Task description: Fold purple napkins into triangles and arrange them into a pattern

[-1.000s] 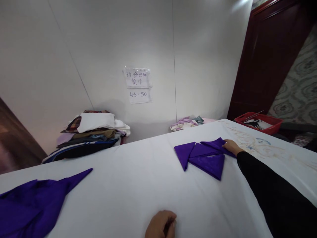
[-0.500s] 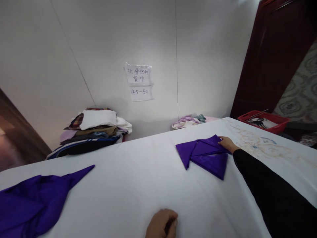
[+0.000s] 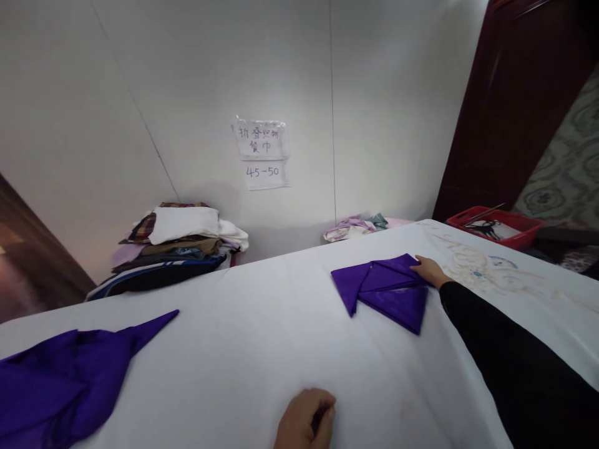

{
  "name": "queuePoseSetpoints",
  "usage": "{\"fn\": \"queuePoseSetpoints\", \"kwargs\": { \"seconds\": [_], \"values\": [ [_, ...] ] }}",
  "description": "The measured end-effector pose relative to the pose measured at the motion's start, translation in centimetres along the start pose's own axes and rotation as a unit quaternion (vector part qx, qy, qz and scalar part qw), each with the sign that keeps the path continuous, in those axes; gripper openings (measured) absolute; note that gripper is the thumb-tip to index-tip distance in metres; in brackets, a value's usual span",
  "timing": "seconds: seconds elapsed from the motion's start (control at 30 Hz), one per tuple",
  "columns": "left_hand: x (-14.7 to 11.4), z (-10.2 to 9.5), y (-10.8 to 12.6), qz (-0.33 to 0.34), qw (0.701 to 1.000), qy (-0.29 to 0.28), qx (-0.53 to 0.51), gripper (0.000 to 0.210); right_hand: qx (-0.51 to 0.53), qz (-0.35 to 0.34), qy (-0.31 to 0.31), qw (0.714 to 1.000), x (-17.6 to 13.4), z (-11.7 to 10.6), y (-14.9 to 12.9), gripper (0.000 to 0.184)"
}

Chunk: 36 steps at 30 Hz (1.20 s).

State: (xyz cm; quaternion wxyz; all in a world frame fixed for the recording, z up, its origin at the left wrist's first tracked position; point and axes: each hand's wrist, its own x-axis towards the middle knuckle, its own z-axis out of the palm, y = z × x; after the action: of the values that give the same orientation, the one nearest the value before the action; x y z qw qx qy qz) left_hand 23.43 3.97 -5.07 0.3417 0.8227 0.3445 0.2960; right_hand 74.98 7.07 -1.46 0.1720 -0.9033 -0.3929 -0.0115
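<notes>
A folded purple napkin [image 3: 393, 284] lies on the white tablecloth right of centre, its layers making several pointed flaps. The fingertips of my right hand [image 3: 429, 270] pinch its upper right corner, and the thumb is partly hidden. My left hand [image 3: 304, 419] is at the bottom centre, fingers curled towards the thumb, with nothing visible in it and apart from any cloth. At the lower left lies a second purple napkin [image 3: 79, 380], loosely folded, one narrow point stretching to the right; the picture's edge cuts off part of it.
The white tablecloth [image 3: 234, 349] has printed decoration at the right. Along the back wall are a stack of folded clothes [image 3: 182, 246] and a smaller cloth pile [image 3: 350, 229]. A red basket [image 3: 519, 237] with scissors stands at the far right. A handwritten sign [image 3: 262, 149] is on the wall.
The view has shifted slightly. My right hand stays at the napkin's upper right corner, and the lower right flap sits marginally higher. My left hand remains curled in nearly the same spot.
</notes>
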Motion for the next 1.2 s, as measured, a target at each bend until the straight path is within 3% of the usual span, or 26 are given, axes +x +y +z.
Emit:
{"fn": "queuePoseSetpoints", "kwargs": {
  "seconds": [0.5,0.67,0.97,1.2],
  "values": [
    [0.8,-1.4,2.0,-0.028,0.999,-0.028,-0.018,0.019,-0.050,-0.064,-0.004,0.997,-6.6,-2.4,0.3,0.038],
    [0.9,-1.9,2.5,-0.036,0.998,-0.057,-0.011,0.019,-0.073,-0.101,-0.005,0.992,-8.7,-2.1,0.1,0.041],
    [0.6,-0.8,1.3,-0.033,0.999,-0.027,-0.019,0.022,-0.110,-0.152,-0.042,0.981,-9.4,-1.1,1.2,0.036],
    [0.6,-0.9,1.4,-0.037,0.999,-0.024,-0.026,0.022,-0.116,-0.141,-0.039,0.982,-9.1,-0.5,2.1,0.037]
  ]
}}
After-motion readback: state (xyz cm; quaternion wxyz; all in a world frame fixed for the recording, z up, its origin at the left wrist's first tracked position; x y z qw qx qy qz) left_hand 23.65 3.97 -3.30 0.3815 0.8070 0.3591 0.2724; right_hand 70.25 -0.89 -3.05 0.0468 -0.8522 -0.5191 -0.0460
